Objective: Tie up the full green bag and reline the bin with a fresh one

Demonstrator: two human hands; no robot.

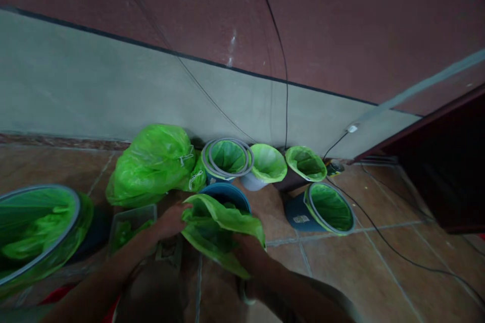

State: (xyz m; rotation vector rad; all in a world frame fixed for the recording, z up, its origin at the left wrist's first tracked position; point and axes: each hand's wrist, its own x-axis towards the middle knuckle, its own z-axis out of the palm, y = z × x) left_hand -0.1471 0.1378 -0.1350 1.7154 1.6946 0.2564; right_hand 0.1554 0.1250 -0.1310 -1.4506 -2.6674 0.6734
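Note:
A green bin bag [223,217] is spread open at its mouth between my hands. My left hand [173,219] is closed on the bag's left edge. On the other side, my right hand [246,250] reaches into the bag's mouth and grips the plastic; its fingertips are dim and partly covered. Just behind the bag stands a blue bin [226,192], its rim partly hidden by the plastic. A clear plastic box [151,212] with green bags in it sits beside my left forearm.
Lined bins stand along the wall: one with grey rings [250,161], a white one [254,181], and a dark one [290,179]. A blue lined bin [299,214] tilts at right. A large lined bin [76,212] and a full green bag [151,161] are left. A cable [382,239] crosses the floor.

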